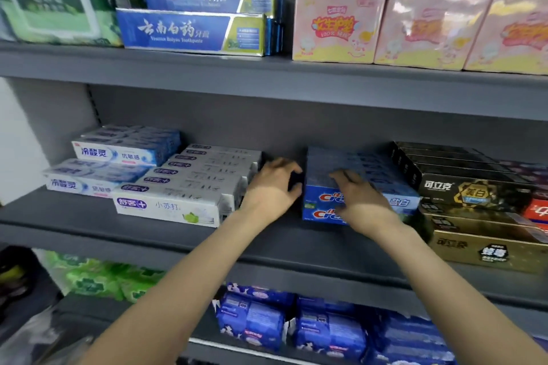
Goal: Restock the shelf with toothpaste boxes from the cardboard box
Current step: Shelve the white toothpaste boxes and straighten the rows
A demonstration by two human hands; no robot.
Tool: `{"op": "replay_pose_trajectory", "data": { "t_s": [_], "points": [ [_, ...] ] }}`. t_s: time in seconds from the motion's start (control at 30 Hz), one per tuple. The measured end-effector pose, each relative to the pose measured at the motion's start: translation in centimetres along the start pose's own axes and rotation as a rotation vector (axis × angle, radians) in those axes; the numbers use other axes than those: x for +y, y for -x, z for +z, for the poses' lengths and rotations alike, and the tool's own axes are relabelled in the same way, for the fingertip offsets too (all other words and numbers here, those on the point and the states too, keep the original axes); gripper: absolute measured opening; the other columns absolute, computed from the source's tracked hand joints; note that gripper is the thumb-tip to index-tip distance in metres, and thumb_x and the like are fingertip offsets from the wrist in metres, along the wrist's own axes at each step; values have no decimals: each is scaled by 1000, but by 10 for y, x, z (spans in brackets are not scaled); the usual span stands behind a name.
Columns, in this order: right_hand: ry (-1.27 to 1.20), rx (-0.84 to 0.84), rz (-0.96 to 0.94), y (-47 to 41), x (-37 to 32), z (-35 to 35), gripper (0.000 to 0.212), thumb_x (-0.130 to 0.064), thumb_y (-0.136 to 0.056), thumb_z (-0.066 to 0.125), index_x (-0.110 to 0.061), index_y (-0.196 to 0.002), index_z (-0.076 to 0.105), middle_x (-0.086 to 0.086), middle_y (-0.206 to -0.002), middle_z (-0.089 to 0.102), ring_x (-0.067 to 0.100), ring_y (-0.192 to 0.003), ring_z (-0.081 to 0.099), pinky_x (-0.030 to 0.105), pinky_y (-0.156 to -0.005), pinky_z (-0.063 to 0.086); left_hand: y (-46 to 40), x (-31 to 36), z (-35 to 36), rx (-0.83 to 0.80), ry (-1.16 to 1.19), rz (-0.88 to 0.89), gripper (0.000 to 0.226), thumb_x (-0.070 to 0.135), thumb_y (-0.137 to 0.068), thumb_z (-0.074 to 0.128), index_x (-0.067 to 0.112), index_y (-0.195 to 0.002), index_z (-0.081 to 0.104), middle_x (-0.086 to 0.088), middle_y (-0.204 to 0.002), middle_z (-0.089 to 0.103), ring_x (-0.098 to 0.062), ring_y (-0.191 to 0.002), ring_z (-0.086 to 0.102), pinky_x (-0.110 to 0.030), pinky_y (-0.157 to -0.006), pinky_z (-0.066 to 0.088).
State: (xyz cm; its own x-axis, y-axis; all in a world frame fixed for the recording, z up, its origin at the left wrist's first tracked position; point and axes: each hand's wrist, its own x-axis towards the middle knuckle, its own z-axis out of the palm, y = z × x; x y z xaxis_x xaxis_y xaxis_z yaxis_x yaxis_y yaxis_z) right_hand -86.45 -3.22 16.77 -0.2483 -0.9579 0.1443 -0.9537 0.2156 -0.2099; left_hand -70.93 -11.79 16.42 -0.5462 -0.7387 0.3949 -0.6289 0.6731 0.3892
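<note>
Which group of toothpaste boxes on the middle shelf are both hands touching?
The blue Crest stack: left hand at its left end, right hand on top. White and black-gold stacks lie untouched.

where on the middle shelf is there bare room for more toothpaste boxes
Bare shelf lies between the white boxes and the blue stack, partly taken by the left hand; the right hand rests on that stack. The front strip is free. The black and gold boxes crowd the right.
</note>
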Motion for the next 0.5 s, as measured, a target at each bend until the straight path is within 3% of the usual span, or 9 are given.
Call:
{"op": "replay_pose_trajectory", "data": {
  "t_s": [0.13, 0.27, 0.4, 0.5],
  "points": [
    [-166, 62, -143, -2, -40, 11, 56, -12, -87, 52, -24, -139, 37, -2, -142, 35, 23, -128, 39, 28, -99, 36, 24, -44, -30, 127, 12, -116, 21, 18, -89, 55, 16, -108, 63, -5, -118, 57, -28, -99, 59, -39, -84, 50],
    [-199, 81, -191, -14, -83, 16, 48, -17, -92, 49, -22, -138, 40, -2, -143, 36, 20, -130, 38, 29, -101, 36, 27, -110, -63, 98, -59, -287, 27, 17, -90, 51, 15, -115, 60, -10, -122, 59, -31, -106, 59, -39, -89, 49],
    [-192, 43, -160, -43, -133, 30, 41, -22, -97, 43, -15, -137, 42, 6, -143, 38, 24, -131, 36, 33, -103, 37, 15, -162, -88, -62, -131, -329, 40, 23, -94, 48, 10, -132, 49, -16, -133, 53, -33, -117, 53, -34, -97, 44],
    [-196, -14, -117, -69, -174, 46, 43, -26, -100, 33, -9, -140, 36, 12, -147, 34, 27, -134, 32, 34, -104, 34, 12, -188, -94, -279, -226, -229, 47, 30, -99, 40, 12, -142, 37, -13, -150, 33, -28, -136, 32, -33, -109, 30]
  ]
}}
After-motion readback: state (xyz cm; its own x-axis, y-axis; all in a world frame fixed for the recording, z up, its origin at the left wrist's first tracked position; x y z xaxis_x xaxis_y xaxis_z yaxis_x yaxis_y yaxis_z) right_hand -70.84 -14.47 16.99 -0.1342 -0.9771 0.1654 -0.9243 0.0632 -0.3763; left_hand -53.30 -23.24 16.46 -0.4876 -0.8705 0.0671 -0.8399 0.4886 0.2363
